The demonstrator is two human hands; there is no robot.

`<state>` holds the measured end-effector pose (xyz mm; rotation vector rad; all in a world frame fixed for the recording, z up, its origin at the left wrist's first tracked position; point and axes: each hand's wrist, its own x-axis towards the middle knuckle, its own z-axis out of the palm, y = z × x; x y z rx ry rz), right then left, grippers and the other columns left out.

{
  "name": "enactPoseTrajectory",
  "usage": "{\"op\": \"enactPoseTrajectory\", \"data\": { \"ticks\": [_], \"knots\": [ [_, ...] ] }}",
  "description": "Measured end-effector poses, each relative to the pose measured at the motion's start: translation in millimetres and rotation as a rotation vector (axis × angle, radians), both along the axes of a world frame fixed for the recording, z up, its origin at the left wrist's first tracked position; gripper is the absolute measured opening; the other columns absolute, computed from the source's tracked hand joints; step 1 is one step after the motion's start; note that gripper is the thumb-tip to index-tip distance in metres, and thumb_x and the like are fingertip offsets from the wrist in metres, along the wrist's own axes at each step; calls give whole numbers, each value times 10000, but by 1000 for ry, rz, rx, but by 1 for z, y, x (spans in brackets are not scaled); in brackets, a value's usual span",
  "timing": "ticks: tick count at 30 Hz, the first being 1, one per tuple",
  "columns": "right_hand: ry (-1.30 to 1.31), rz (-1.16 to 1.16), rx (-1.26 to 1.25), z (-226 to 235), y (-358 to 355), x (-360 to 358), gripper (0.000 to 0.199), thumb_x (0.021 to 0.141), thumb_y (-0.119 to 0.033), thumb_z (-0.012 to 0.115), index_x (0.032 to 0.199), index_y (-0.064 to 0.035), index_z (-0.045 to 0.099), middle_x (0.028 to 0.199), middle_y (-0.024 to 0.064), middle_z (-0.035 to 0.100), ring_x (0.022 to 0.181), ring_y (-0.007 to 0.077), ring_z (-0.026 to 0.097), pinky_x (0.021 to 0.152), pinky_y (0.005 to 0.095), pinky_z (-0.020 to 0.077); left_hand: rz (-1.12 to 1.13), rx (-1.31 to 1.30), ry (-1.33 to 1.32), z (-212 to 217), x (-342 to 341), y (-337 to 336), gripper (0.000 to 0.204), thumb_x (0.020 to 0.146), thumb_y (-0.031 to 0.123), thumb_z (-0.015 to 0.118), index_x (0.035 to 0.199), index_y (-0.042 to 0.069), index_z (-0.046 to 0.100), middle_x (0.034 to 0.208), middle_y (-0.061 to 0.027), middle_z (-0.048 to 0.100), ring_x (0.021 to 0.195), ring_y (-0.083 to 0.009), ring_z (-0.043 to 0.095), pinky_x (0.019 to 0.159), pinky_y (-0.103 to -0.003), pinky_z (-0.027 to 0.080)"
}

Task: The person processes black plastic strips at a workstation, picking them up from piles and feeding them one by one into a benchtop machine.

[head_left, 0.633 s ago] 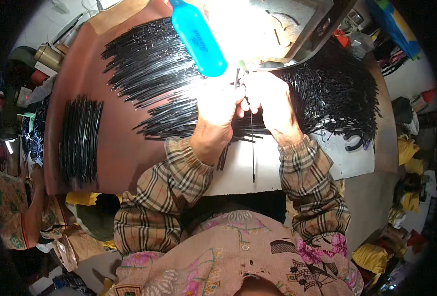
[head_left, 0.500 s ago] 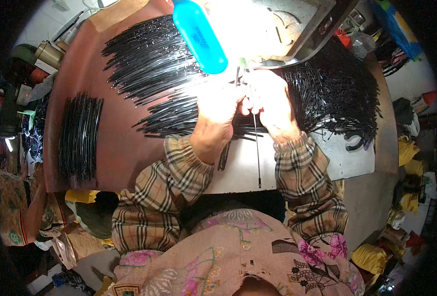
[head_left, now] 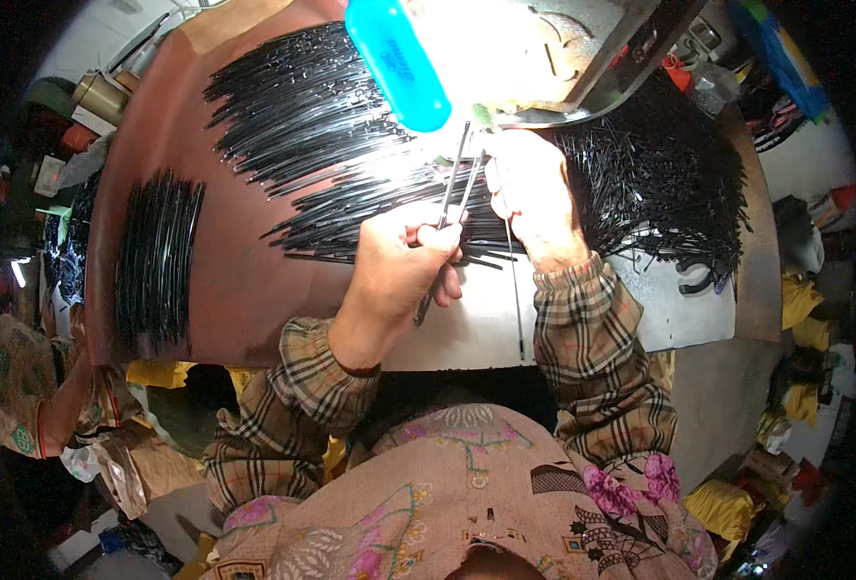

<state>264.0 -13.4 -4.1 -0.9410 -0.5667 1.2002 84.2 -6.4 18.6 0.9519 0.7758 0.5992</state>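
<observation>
My left hand (head_left: pixel 399 259) is closed on a couple of thin black strips (head_left: pixel 454 179), which slant up from its fingertips and poke out below its palm. To its right, my right hand (head_left: pixel 538 198) is closed on one thin black cord (head_left: pixel 516 290) that hangs toward me over the pale table edge and ends in a small dark tip. Glare hides part of its fingers. Just above the right hand sits a small green piece (head_left: pixel 483 118) beside a metal machine frame (head_left: pixel 631 63). Behind the left hand lies a loose pile of black strips (head_left: pixel 351 217).
A large row of black strips (head_left: pixel 293 106) lies at the back left, a smaller bundle (head_left: pixel 157 266) at the far left. A tangled black heap (head_left: pixel 650 174) covers the right. A bright blue rounded bar (head_left: pixel 399 63) overhangs the brown tabletop (head_left: pixel 239 280).
My left hand has drawn back toward me and left, away from my right hand, with black strips in its fingers. My right hand stays near the machine; its hanging cord has swung slightly right.
</observation>
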Motion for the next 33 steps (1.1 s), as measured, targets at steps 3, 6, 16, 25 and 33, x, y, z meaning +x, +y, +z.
{"op": "enactPoseTrajectory", "data": {
  "ticks": [3,6,16,25,33],
  "knots": [
    [-59,21,113,-5,-2,2,202,908,-181,560,938,16,596,639,24,546,429,75,448,379,202,357,-29,-15,46,-2,1,4,227,869,43,606,1052,-89,597,767,-102,606,514,-135,583,429,-226,447],
    [-270,31,88,-12,-9,0,187,914,-181,528,922,-10,605,713,28,550,588,86,504,536,211,421,40,-52,-52,-12,7,2,95,844,16,572,808,-66,603,658,-74,590,471,-125,564,398,-229,417],
    [-217,57,176,-16,-7,1,103,900,-53,524,906,16,601,779,32,587,673,95,561,612,227,477,96,26,-217,-25,14,6,93,830,0,572,778,-73,598,639,-90,588,482,-127,560,424,-218,423],
    [-276,72,140,-18,-4,7,97,893,-58,529,909,-6,608,776,18,569,675,94,526,627,223,441,61,26,-247,-27,16,12,73,840,6,588,847,-64,606,697,-88,603,507,-125,568,433,-216,436],
    [-334,55,102,-16,-7,7,91,850,23,489,858,0,577,761,19,527,679,91,495,611,221,420,13,16,-260,-34,18,12,121,847,7,605,939,-71,606,754,-107,613,512,-144,566,431,-230,442]
  ]
}}
